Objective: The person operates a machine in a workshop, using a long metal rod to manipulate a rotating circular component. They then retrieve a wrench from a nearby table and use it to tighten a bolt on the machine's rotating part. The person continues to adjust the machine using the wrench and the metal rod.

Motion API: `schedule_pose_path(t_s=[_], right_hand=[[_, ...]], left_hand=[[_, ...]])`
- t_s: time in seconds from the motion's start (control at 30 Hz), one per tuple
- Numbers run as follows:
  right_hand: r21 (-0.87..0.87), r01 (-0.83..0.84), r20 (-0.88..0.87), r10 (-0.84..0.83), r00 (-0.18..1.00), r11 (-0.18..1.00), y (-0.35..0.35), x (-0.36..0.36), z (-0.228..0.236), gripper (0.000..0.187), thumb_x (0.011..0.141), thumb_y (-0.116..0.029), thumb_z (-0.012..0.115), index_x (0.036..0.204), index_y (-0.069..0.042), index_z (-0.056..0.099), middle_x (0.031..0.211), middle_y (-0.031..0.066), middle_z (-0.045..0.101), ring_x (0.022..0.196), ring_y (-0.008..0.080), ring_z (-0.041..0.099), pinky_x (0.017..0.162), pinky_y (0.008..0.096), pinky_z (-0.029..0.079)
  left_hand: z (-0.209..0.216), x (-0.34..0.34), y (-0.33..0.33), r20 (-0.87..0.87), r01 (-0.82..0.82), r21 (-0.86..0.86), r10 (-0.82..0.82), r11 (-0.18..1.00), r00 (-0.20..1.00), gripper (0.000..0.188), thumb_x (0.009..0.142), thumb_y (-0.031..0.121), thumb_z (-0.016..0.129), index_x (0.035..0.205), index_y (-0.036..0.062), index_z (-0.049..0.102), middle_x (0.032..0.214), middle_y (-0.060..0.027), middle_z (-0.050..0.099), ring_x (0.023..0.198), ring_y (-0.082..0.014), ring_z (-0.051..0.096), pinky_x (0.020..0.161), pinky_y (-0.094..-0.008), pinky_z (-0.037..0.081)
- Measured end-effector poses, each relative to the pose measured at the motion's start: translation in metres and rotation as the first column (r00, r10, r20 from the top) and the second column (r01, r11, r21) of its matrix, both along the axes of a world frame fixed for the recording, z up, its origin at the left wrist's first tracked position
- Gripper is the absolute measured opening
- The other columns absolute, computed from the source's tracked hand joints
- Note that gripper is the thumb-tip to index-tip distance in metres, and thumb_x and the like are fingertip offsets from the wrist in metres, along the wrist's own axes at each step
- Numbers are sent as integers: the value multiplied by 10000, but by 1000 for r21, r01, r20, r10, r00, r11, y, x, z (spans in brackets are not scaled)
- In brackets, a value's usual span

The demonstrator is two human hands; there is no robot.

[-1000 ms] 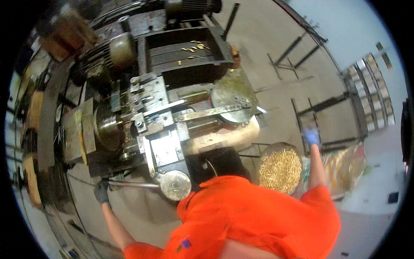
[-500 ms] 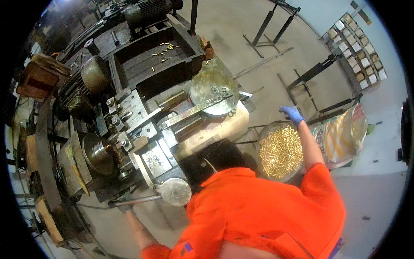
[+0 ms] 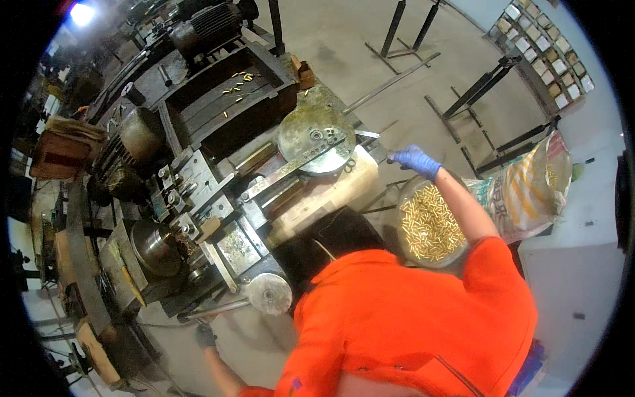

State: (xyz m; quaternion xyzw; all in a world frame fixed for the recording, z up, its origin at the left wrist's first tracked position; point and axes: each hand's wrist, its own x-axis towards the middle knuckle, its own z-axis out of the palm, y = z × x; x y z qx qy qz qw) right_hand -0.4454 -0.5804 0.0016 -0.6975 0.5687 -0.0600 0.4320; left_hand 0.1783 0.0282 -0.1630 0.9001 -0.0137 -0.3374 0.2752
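Note:
My right hand [image 3: 415, 161], in a blue glove, reaches left past the far rim of a round tub. Its fingers are drawn together towards the machine's round metal disc [image 3: 316, 139] but stay apart from it; anything pinched at the fingertips is too small to make out. Small brass cylinders [image 3: 431, 225], like cartridge casings, fill the tub beneath my right forearm. My left hand [image 3: 206, 336], in a dark glove, is just below the outer end of a metal lever [image 3: 215, 309]. Blur hides how its fingers lie and whether they touch the lever.
Beyond the disc, a dark tray [image 3: 198, 119] on the machine holds several brass cylinders. A striped woven sack [image 3: 519, 192] stands right of the tub. Electric motors [image 3: 205, 30] and a chuck-like metal wheel [image 3: 155, 246] lie to the left. Dark metal stands [image 3: 479, 89] are on the floor behind.
My right hand has moved left towards the disc, and its fingers have drawn together. My left hand has shifted slightly down from the lever's end. The whole view has shifted a little.

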Motion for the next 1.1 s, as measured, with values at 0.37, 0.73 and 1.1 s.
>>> schedule_pose_path(t_s=[0.37,0.73,1.1], right_hand=[[442,302,529,-517,673,845,-20,-84,12,522,832,-468,557,1096,-22,617,991,81,653,926,185,595,756,333,464],[30,166,84,-168,982,986,13,-64,-5,604,765,-409,670,1173,24,561,1015,162,637,848,191,598,752,297,485],[551,-174,822,-495,281,816,51,8,1,531,896,-409,513,1272,-38,457,1156,183,580,949,263,613,822,373,489]], left_hand=[[98,-13,11,-7,0,-221,-1,975,1000,375,848,64,534,1217,9,501,1018,-103,589,770,-160,570,551,-280,451],[327,-170,-217,467,744,-180,-610,643,640,387,889,148,544,1231,-29,507,1157,-149,583,1081,-210,539,929,-322,401],[293,-280,-399,579,976,-156,-787,152,215,314,835,184,620,1115,42,605,975,-161,645,892,-247,637,770,-339,477]])
